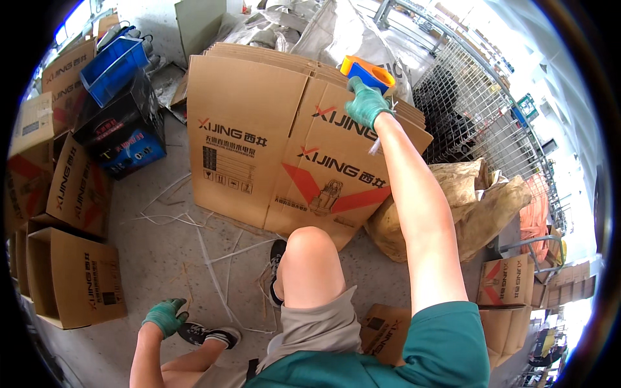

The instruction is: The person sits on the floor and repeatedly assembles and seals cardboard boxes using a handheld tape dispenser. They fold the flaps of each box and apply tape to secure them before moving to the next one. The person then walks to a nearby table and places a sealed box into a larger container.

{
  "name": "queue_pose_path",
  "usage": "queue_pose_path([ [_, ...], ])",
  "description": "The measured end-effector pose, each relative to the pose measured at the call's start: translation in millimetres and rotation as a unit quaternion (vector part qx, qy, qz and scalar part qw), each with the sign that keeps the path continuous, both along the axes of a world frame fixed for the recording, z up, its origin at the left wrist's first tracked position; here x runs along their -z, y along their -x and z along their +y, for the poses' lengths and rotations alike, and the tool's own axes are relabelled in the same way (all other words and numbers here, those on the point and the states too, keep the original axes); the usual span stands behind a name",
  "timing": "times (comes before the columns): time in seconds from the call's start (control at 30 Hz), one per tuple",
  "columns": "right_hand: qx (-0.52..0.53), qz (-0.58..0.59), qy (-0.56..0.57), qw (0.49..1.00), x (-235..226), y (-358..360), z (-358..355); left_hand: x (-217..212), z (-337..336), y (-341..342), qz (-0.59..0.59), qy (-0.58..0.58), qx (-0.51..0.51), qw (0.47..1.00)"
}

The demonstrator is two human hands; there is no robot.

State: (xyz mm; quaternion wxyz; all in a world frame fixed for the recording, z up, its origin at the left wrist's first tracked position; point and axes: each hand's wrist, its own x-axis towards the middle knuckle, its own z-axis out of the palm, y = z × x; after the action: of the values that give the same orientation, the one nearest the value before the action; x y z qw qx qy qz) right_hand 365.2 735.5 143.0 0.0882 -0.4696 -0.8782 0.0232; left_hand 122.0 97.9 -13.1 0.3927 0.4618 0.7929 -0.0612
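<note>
A teal sleeve (446, 336) lies nearest; the left grip (165, 317) hangs loosely open, holding nothing; the right grip (370, 107) looks closed on the orange-and-blue tape dispenser (370, 75) at the flattened cartons' (249, 97) top edge, perhaps steadying them upright; white sacks (336, 32) behind probably prop the stack.

Black lettering with a red-marked initial runs across the flat cartons (288, 139); below sit a dark data table, handling symbols and a red chevron; similar print marks an open carton (81, 278) at left and a box (508, 279) at right; a black box (129, 132) bears coloured lettering; a white sack (349, 37), dark letters.
</note>
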Motion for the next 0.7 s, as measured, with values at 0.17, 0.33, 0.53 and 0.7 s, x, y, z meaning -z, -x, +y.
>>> queue_pose_path([
  [0.17, -0.049, -0.012, 0.084, 0.995, -34, -12, -51, 0, -9, -4, -0.001, -0.031, 0.007, 1.0],
  [0.33, -0.176, 0.003, 0.049, 0.983, -56, -50, -136, -41, 32, -15, 0.025, -0.136, -0.022, 0.99],
  [0.53, -0.314, 0.095, -0.028, 0.944, -45, -85, -257, -190, 195, -81, 0.207, -0.611, 0.167, 0.745],
  [0.7, -0.299, 0.146, -0.016, 0.943, -58, -81, -300, -208, 267, -108, 0.145, -0.387, 0.26, 0.873],
])
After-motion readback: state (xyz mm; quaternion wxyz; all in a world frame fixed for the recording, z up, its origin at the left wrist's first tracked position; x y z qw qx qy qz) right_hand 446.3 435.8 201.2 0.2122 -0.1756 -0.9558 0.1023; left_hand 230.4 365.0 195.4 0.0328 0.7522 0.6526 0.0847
